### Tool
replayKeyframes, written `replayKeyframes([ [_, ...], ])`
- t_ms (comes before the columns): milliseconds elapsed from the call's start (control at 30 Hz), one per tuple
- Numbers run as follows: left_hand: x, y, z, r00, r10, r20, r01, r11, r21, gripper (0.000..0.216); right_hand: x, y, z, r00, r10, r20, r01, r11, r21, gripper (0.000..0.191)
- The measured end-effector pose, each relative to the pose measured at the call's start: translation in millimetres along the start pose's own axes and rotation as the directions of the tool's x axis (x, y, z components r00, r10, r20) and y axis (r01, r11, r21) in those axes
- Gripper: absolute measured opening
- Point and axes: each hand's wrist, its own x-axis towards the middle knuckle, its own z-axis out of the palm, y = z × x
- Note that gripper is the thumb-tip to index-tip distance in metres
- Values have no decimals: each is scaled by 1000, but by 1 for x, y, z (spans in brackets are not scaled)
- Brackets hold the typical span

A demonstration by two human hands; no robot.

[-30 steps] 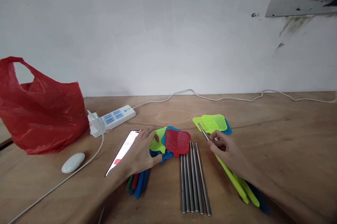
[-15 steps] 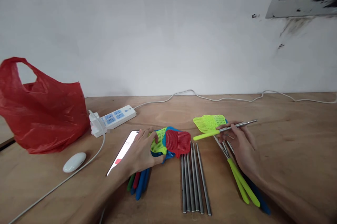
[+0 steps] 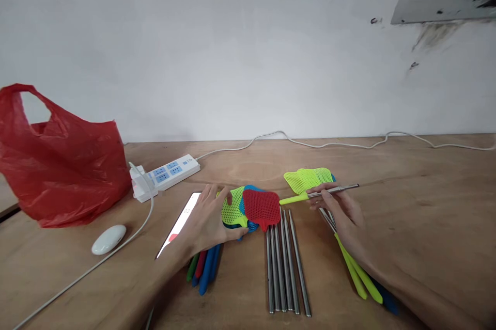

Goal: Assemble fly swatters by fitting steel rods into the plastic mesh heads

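My right hand (image 3: 344, 211) pinches a telescopic metal rod with a yellow-green handle (image 3: 293, 199); the handle points left and the bare tip right. My left hand (image 3: 211, 219) lies with thumb and fingers apart at the left edge of a pile of fly swatter heads. In that pile are a yellow-green head (image 3: 233, 208), a red head (image 3: 261, 207) on top and blue ones partly hidden. Below my right wrist lie fly swatters with yellow-green handles (image 3: 358, 273) and a blue one, their yellow-green mesh heads (image 3: 309, 179) farther back.
Several metal rods (image 3: 285, 268) lie side by side in the middle. Blue, red and green handles (image 3: 209, 268) stick out below my left hand. Around them are a lit phone (image 3: 180, 224), a power strip (image 3: 174, 171), a white mouse-shaped object (image 3: 109, 239) and a red plastic bag (image 3: 65, 165).
My right hand has moved left and slightly down with the rod and handle, bringing the handle's end to the red head's edge. My left hand has barely shifted.
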Motion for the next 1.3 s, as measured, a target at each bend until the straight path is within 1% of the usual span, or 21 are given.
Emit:
replayKeyframes([
  [100,-1,-4,-3,999,32,8,-32,999,25,54,0,-1,0,1000,-5,10,5,1000,1,20],
  [233,0,-10,-14,995,98,-18,-95,987,126,63,0,-2,0,1000,-14,14,14,1000,-5,19],
  [333,0,-8,-27,986,154,-65,-142,976,163,57,0,-2,0,1000,-13,21,13,1000,-9,20],
  [433,0,-2,-37,971,191,-142,-166,971,169,52,0,-3,-1,999,-9,33,9,1000,-12,21],
  [567,-2,7,-38,955,203,-217,-184,978,102,54,0,-3,-1,999,-1,48,2,1000,-21,21],
  [667,-3,11,-32,956,192,-222,-192,981,24,58,0,-2,-1,999,-5,52,6,1000,-25,21],
  [800,-3,13,-23,975,151,-163,-162,985,-55,58,1,-1,0,999,-9,50,10,1000,-19,21],
  [967,-2,13,-16,992,41,-116,-53,993,-105,65,1,0,0,999,-2,38,2,1000,-9,21],
  [1067,-2,12,-12,992,-27,-119,10,990,-144,65,1,-1,-1,1000,-1,12,1,1000,6,22],
  [1100,-2,11,-11,991,-44,-124,24,987,-156,63,1,-2,-1,1000,-3,-2,3,1000,18,22],
  [1167,-2,11,-10,991,-56,-126,33,984,-176,51,2,-3,-1,1000,1,-26,1,998,66,21],
  [1233,-1,12,-10,993,-31,-115,8,980,-197,34,3,-6,-1,999,23,-43,-17,990,141,20],
  [1300,-1,13,-11,994,8,-110,-32,976,-214,21,5,-9,-2,997,69,-41,-59,976,212,21],
])
